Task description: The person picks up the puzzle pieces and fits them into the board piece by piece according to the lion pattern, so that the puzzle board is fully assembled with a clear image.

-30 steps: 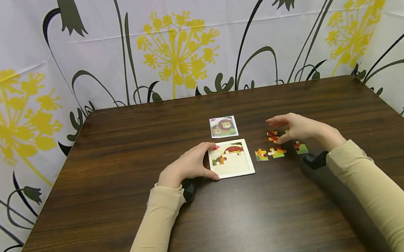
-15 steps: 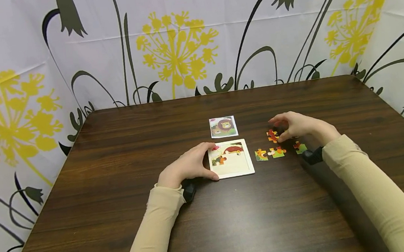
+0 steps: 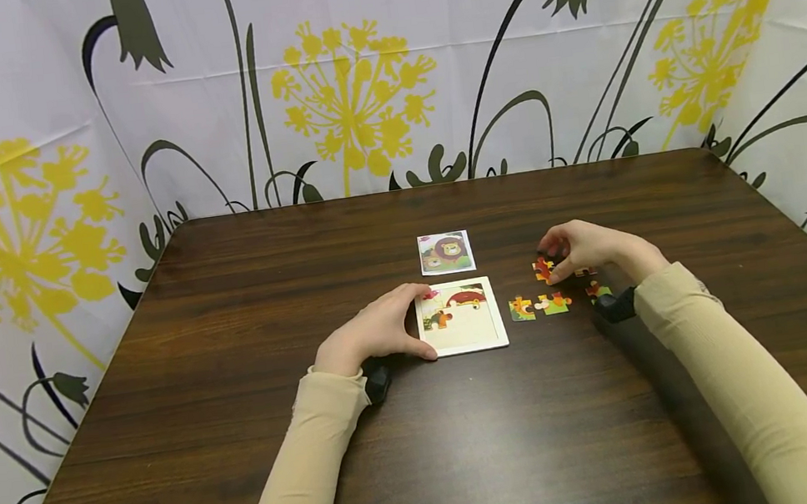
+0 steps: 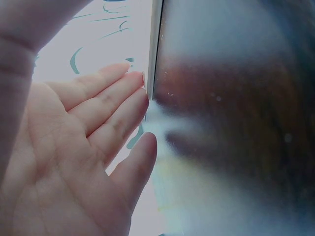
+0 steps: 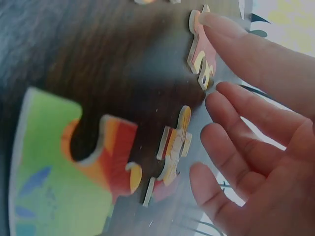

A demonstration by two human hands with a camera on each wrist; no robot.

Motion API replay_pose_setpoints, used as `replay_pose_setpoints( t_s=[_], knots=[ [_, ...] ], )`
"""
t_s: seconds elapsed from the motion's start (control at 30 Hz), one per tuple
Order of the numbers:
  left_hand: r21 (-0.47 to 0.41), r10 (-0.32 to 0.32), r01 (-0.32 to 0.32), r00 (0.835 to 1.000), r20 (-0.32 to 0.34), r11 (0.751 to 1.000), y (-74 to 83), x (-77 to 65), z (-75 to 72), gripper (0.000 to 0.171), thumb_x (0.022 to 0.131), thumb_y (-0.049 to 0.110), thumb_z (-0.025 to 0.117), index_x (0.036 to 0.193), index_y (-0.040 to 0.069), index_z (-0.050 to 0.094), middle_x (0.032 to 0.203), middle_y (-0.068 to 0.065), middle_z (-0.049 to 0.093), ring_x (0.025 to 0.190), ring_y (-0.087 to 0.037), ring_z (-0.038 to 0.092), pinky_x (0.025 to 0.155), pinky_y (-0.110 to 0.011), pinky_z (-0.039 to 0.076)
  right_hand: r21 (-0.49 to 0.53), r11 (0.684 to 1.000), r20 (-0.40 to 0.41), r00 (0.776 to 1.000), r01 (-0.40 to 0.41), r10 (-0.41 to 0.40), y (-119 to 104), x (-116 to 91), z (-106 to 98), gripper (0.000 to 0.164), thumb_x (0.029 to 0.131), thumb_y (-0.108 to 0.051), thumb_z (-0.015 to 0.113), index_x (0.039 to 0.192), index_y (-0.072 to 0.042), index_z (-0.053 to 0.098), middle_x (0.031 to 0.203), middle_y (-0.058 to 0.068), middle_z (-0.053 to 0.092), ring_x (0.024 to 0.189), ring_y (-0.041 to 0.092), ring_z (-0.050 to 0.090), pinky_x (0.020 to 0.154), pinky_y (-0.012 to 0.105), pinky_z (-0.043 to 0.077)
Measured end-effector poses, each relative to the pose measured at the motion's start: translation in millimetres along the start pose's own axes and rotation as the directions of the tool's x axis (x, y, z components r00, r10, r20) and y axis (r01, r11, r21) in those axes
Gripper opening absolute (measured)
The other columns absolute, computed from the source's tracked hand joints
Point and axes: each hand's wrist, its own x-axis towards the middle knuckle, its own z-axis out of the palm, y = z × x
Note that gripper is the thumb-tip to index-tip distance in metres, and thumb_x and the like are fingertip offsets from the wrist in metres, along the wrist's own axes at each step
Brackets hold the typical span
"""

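Note:
My left hand [image 3: 374, 331] rests at the left side of a white puzzle board [image 3: 502, 339], thumb by the near corner and fingertips by the far one. In the left wrist view its fingers are nearly straight, tips at the board's pale edge. Several pieces, among them a brown-red one [image 3: 464, 299], lie in the board's left and upper part. My right hand [image 3: 585, 251] pinches a red puzzle piece [image 3: 543, 270] right of the board; in the right wrist view the thumb lies on the piece's edge, the other fingers curled near its opposite end.
Loose pieces lie around the right hand: an orange-green one [image 3: 521, 310], a yellow-green one [image 3: 553, 304], and a green-and-red one [image 3: 597, 290] partly behind the wrist camera. Behind the board lies a lion picture card [image 3: 446, 253]. A flowered cloth [image 3: 355, 106] hangs behind the dark wooden table [image 3: 261, 261].
My right hand has shifted slightly away from me and its fingers have drawn in round the red puzzle piece. The left hand and the board have stayed put.

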Motion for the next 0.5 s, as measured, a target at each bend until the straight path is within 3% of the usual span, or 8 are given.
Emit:
replay_pose_setpoints(
  t_s=[0.2,0.5],
  knots=[
    [0.006,-0.003,0.003,1.000,0.000,1.000,0.0,0.6,-0.4,0.089,0.066,0.035,0.085,0.136,0.003,0.040,0.137,-0.011,0.047,0.126,-0.024,0.046,0.108,-0.038,0.036,-0.003,1.000,-0.016,1.000,-0.001,0.000,-3.1,2.3,1.4,0.045,0.075,-0.011,0.078,0.110,0.007,0.056,0.105,0.022,0.056,0.089,0.027,0.050,0.074,0.030,0.043],
    [0.015,-0.003,0.003,1.000,0.003,1.000,2.0,-0.5,-1.2,0.088,0.066,0.036,0.085,0.136,0.003,0.041,0.137,-0.010,0.047,0.125,-0.023,0.046,0.107,-0.039,0.037,-0.014,1.000,-0.016,1.000,-0.014,0.014,-4.9,3.9,3.4,0.038,0.077,-0.011,0.076,0.105,0.006,0.057,0.102,0.021,0.056,0.080,0.022,0.048,0.070,0.028,0.042]
  ],
)
